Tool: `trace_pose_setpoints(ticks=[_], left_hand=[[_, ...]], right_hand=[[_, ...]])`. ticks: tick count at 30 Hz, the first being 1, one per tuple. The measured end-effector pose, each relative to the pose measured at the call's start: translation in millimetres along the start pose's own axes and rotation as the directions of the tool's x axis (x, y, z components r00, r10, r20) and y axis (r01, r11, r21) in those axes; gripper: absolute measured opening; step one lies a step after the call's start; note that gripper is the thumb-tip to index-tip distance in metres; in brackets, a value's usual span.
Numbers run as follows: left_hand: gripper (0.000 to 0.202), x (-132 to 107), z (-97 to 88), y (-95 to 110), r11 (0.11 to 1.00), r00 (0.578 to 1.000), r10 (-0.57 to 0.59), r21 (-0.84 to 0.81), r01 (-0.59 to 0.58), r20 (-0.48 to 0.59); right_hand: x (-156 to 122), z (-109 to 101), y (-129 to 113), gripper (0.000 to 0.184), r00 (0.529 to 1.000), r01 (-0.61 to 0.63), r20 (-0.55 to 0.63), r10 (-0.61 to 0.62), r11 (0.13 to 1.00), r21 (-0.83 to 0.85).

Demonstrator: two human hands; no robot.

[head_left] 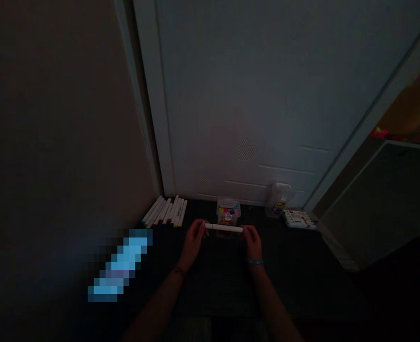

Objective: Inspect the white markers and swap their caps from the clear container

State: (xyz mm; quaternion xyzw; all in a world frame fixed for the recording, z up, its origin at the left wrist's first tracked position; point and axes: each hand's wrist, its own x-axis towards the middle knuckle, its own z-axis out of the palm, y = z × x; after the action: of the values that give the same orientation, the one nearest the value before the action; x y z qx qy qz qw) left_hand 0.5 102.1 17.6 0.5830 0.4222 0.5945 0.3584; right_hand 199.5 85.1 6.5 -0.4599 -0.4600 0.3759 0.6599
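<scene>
A white marker (226, 228) is held level between my two hands above the dark table. My left hand (195, 236) pinches its left end, and my right hand (252, 241) pinches the right end. Just behind the marker stands a clear plastic box (228, 205) with several markers upright in it, their coloured ends showing. The held marker covers part of the box's front. To the left lies a loose pile of white markers (174, 212) with coloured tips.
A second clear container (279, 199) stands at the back right, beside a stack of white markers (299, 219). A pixelated bright blue area (124, 263) is at the left. The dark table (217, 285) meets a pale panel (247, 95) at the back. The room is dim.
</scene>
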Motion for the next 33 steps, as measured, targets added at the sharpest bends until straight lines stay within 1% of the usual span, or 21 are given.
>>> trace_pose_setpoints(ticks=[14, 22, 27, 33], left_hand=[[0.025, -1.5, 0.7, 3.7, 1.000, 1.000, -0.006, 0.021, 0.006, 0.009], [0.027, -1.9, 1.3, 5.0, 1.000, 1.000, -0.005, 0.014, 0.005, 0.004], [0.025, -1.8, 0.8, 6.4, 1.000, 1.000, 0.019, 0.024, -0.019, 0.008], [0.026, -2.0, 0.6, 4.0, 0.999, 1.000, -0.002, 0.034, 0.002, 0.001]], right_hand=[[2.6, -0.7, 1.5, 0.023, 1.000, 0.024, -0.002, -0.024, 1.000, -0.007], [2.7, 0.2, -0.2, 0.025, 1.000, 0.009, -0.009, -0.009, 1.000, -0.012], [2.1, -0.5, 0.3, 0.023, 1.000, 0.004, -0.013, -0.004, 1.000, -0.002], [1.6, -0.1, -0.6, 0.022, 1.000, 0.011, -0.015, -0.011, 1.000, -0.008]])
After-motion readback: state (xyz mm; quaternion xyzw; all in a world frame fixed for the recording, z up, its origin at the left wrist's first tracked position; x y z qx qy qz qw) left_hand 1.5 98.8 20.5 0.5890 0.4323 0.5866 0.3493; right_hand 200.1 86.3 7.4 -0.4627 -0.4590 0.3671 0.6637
